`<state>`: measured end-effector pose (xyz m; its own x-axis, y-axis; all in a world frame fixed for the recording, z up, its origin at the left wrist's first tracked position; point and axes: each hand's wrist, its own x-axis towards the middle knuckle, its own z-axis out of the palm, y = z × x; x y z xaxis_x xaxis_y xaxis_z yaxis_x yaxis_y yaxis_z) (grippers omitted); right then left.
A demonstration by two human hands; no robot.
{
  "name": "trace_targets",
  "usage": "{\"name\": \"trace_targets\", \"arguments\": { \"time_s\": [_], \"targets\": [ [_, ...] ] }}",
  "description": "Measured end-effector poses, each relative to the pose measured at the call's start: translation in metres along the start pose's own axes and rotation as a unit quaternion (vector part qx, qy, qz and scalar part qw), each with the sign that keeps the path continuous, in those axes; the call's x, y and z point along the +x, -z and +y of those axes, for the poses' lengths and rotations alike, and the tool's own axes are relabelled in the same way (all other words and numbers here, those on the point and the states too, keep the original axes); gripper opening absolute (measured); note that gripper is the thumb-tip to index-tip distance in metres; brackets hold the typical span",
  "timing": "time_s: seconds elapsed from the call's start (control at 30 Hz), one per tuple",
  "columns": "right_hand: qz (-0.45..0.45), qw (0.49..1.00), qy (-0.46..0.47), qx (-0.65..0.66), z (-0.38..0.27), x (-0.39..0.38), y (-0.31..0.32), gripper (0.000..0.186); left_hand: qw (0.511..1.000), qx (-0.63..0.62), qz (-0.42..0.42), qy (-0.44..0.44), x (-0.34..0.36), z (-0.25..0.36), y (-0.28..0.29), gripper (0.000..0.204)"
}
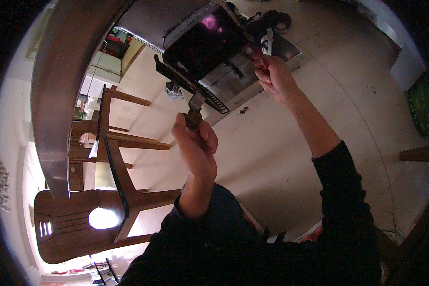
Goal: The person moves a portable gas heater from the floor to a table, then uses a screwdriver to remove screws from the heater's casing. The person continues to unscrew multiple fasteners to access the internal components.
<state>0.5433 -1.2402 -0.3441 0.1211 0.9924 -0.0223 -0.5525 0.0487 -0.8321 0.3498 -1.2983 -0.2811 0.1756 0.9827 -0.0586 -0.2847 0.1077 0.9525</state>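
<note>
My left hand [195,143] is closed around the dark handle of a small tool [196,102] with a short, flat, light metal blade, perhaps a scraper. The blade points up and away from me, close to the slotted black strip [215,99] along the near edge of a boxy appliance. That appliance has a glossy black panel [200,45] with a pinkish reflection and a grey metal side. My right hand [280,80] grips a red-handled tool [258,56] at the appliance's right side; its far end is dark and I cannot make out its kind.
Black cables or straps [271,21] lie behind the appliance. Wooden chairs [81,224] and a long brown table edge [55,105] stand on the left. At the far right are a green round container [419,107] and a grey block [405,71]. The floor [329,90] is pale tile.
</note>
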Motion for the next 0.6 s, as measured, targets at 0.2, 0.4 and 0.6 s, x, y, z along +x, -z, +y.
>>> {"name": "trace_targets", "arguments": {
  "time_s": [0.2,0.4,0.6],
  "targets": [
    [-0.018,1.000,0.012,0.000,-0.023,-0.031,0.002,0.022,1.000,-0.008,-0.009,0.001,0.000,0.000,0.003,0.043],
    [0.011,0.998,0.055,-0.028,-0.040,-0.059,-0.007,0.023,1.000,-0.022,0.001,0.010,0.001,0.000,0.003,0.043],
    [0.057,0.971,0.164,-0.163,-0.044,-0.064,-0.020,0.020,1.000,-0.022,0.008,0.020,0.000,0.002,0.002,0.044]
  ]
}}
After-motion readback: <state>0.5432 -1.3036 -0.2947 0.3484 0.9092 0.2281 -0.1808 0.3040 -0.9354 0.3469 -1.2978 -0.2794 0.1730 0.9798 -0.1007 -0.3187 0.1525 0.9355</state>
